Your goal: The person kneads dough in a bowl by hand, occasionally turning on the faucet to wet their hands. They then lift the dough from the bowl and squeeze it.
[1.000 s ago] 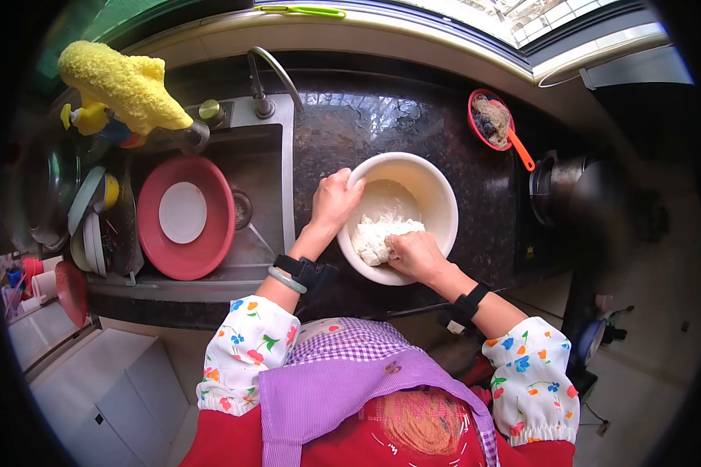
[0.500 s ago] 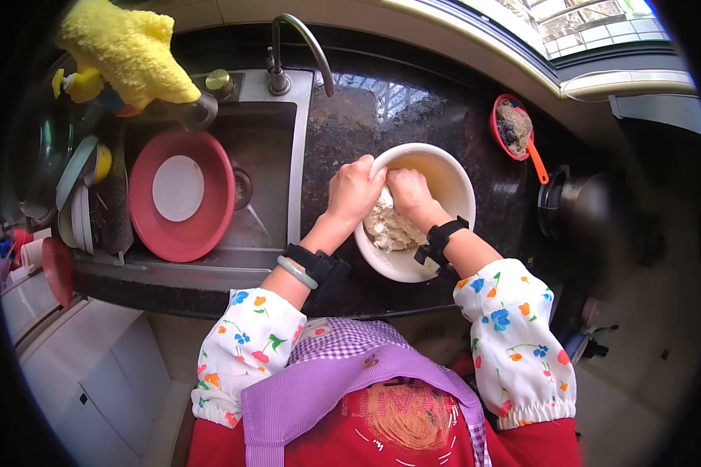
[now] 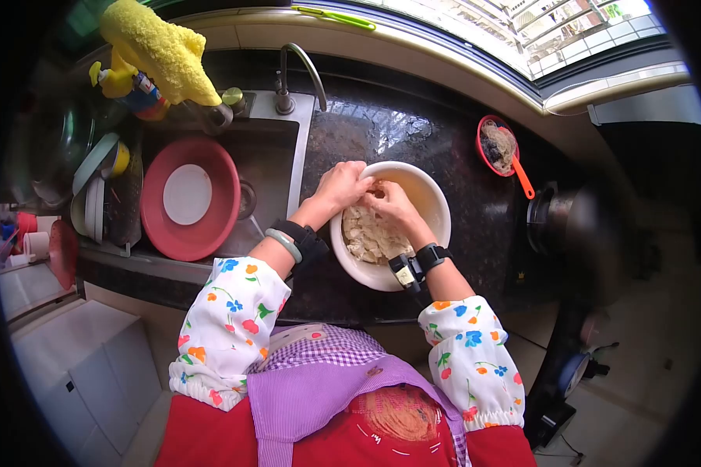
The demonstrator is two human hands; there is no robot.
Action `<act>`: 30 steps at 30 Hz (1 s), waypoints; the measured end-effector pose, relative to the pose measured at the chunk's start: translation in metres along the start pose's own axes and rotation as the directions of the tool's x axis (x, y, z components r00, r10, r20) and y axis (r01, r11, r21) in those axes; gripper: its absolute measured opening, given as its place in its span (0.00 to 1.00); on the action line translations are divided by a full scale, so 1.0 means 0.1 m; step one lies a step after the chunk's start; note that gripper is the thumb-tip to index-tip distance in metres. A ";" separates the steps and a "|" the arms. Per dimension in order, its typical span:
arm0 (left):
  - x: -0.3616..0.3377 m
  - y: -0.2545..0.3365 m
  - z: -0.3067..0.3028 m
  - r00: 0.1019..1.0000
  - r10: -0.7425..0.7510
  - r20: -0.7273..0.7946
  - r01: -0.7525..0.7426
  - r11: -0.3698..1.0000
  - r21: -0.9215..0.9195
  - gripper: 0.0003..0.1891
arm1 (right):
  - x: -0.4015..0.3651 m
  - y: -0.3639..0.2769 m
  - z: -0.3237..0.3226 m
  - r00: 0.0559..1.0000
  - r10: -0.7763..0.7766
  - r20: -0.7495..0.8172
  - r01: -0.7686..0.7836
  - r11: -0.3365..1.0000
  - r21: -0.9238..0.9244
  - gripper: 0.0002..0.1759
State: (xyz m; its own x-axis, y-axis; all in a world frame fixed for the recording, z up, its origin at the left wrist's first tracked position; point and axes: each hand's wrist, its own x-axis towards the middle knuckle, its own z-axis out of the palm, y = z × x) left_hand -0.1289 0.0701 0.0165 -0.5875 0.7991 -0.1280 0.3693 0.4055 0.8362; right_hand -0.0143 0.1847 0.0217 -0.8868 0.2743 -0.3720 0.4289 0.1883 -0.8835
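Observation:
A white bowl point(image 3: 438, 222) stands on the dark counter, holding a pale, crumbly, lumpy dough point(image 3: 370, 236). At the bowl's far left rim, my left hand point(image 3: 339, 187) is closed over the edge. Inside the bowl, my right hand point(image 3: 395, 205) has its fingers bent together at the far wall, close to my left fingertips. What those right fingers pinch, if anything, is hidden. Dark straps circle both wrists, and the right one carries a small device point(image 3: 404, 272).
Left of the bowl, the sink point(image 3: 265, 156) holds a red basin point(image 3: 224, 187) with a white round piece point(image 3: 187, 194) in it. A faucet point(image 3: 285, 101) rises behind. An orange-handled red strainer point(image 3: 497, 146) with noodle-like strands lies at right. A yellow cloth point(image 3: 160, 50) hangs upper left.
My right hand has lifted from the dough towards the far wall, nearer my left fingers, exposing more dough. My left hand stays at the rim. The camera view has shifted slightly.

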 end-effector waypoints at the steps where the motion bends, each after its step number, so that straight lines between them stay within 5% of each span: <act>1: 0.00 0.01 -0.01 0.999 0.019 -0.038 -0.018 1.000 0.011 0.14 | 0.04 -0.02 0.06 0.997 -0.075 -0.004 0.073 0.986 -0.147 0.19; 5: 0.02 0.04 -0.08 1.000 -0.005 0.030 0.003 0.999 0.049 0.14 | -0.15 -0.21 0.01 0.977 -0.140 0.158 0.180 0.944 -0.276 0.20; 7: 0.02 0.02 -0.07 1.000 0.006 0.023 -0.007 0.997 0.074 0.15 | -0.39 -0.41 0.00 0.925 -0.105 0.366 0.340 0.659 -0.671 0.14; 9: 0.03 -0.03 -0.05 1.000 0.000 0.028 0.000 1.000 0.021 0.15 | -0.64 -0.50 0.04 0.940 0.013 0.341 0.265 0.599 -0.755 0.11; 15: -0.15 -0.01 0.05 0.999 -0.028 0.041 0.033 0.993 -0.116 0.13 | -0.97 -0.09 0.08 0.992 -0.029 0.123 0.111 0.661 -0.742 0.07; 19: -0.29 -0.01 0.14 0.997 -0.062 -0.047 0.052 0.979 -0.198 0.13 | -0.86 -0.06 0.10 0.982 0.149 0.112 -0.022 0.687 -0.726 0.06; 23: -0.32 0.04 0.14 0.994 -0.062 -0.091 0.041 0.976 -0.212 0.12 | -0.48 0.02 0.12 0.973 0.143 0.182 0.025 0.716 -0.698 0.08; 30: -0.12 0.05 0.23 0.964 -0.126 -0.236 0.050 0.951 -0.304 0.12 | -0.04 0.01 0.03 0.999 0.026 0.038 0.011 0.672 -0.740 0.13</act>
State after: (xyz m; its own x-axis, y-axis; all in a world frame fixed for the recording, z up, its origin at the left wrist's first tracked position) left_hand -0.1031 0.0724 0.0094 -0.7825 0.6141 -0.1030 0.1032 0.2910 0.9511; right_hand -0.0105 0.1806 0.0214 -0.8813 0.2429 -0.4053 0.4061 0.8278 -0.3870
